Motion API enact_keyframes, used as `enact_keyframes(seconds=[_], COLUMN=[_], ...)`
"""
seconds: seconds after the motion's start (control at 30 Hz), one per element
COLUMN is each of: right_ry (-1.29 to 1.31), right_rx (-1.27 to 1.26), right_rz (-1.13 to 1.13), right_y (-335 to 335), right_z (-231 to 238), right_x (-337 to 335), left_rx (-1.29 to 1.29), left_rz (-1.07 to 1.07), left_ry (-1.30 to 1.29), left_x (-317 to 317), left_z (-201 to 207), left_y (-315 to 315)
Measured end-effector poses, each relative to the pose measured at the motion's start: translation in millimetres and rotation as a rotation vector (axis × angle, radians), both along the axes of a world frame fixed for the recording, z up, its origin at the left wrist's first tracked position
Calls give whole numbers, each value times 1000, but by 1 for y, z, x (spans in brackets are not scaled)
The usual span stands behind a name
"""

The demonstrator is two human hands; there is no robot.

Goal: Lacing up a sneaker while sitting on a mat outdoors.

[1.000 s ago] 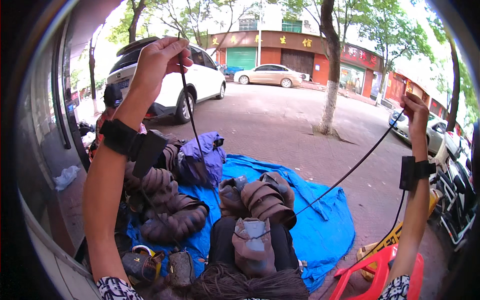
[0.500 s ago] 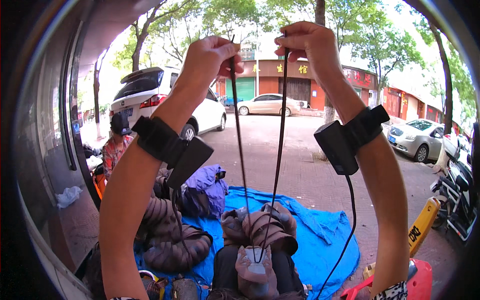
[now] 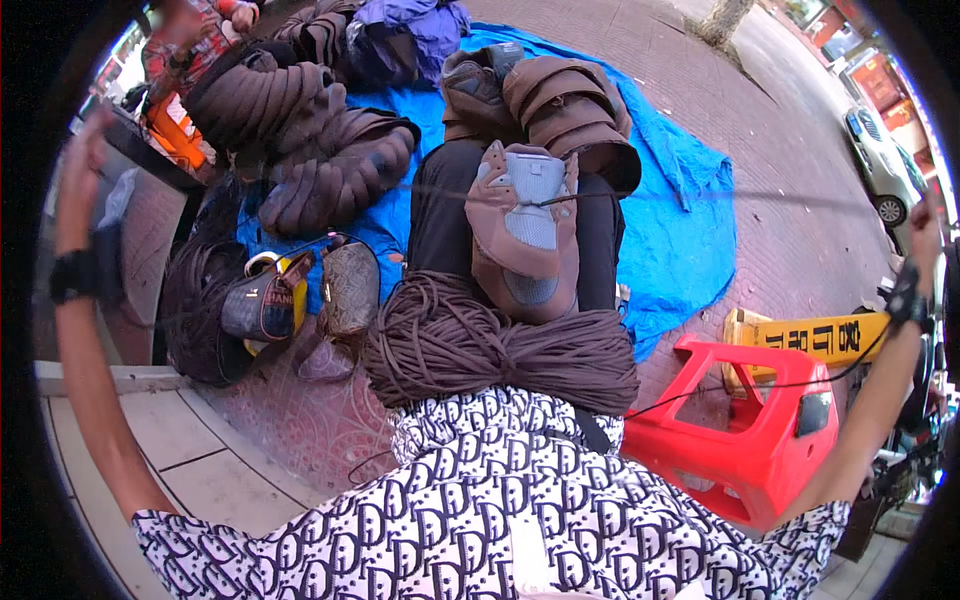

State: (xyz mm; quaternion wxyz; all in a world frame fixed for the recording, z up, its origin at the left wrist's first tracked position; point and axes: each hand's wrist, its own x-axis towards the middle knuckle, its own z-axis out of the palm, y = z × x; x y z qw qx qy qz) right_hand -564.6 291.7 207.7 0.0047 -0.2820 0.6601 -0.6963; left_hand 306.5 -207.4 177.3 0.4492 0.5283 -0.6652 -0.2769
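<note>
So we've got both arms flung way out to the sides here. Our left hand (image 3: 80, 150) is up near the left rim of the view and pretty smeared, so we honestly can't tell whether its fingers are closed on anything. A black wrist strap (image 3: 85, 275) sits just below it. Our right hand (image 3: 925, 225) is out at the far right edge, looks like it's curled shut around the thin dark cord (image 3: 640, 195), though that corner is warped enough that we'd only say probably. The cord runs as a fine, faint line across the middle of the picture, passing over the padded brown-and-grey piece (image 3: 520, 235) lying on our lap. A second stretch of it drops from the right wrist and runs across the red plastic stool (image 3: 760, 440) toward our waist.

Right in front of our patterned black-and-white shirt (image 3: 500, 520) sits a fat hank of brown cord (image 3: 490, 345), loosely bundled, touching the bottom end of the padded piece. To its left there's a small brown bag (image 3: 350, 290) and a yellow-and-dark item (image 3: 265, 300) just beside it, on the patterned paving.

Further out, a blue tarp (image 3: 680, 220) is spread on the brick ground with ribbed brown rolls (image 3: 330, 170) and more brown padded stuff piled on it. A yellow sign (image 3: 810, 335) lies behind the stool, and a light car (image 3: 880, 160) is parked up at the right.
</note>
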Motion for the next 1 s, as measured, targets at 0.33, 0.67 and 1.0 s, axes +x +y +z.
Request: enact_keyframes(seconds=[0.33,0.67,1.0], right_ry=[17,-266,-186], right_rx=[524,671,667], right_rz=[968,1077,1050], right_y=[-204,-223,-220], right_z=[-236,-233,-232], right_x=[326,407,419], left_rx=[219,-62,-371], left_rz=[-723,-691,-630], left_ry=[-117,-226,-362], left_x=[-259,-279,-281], left_z=[-221,-225,-224], left_y=[161,218,224])
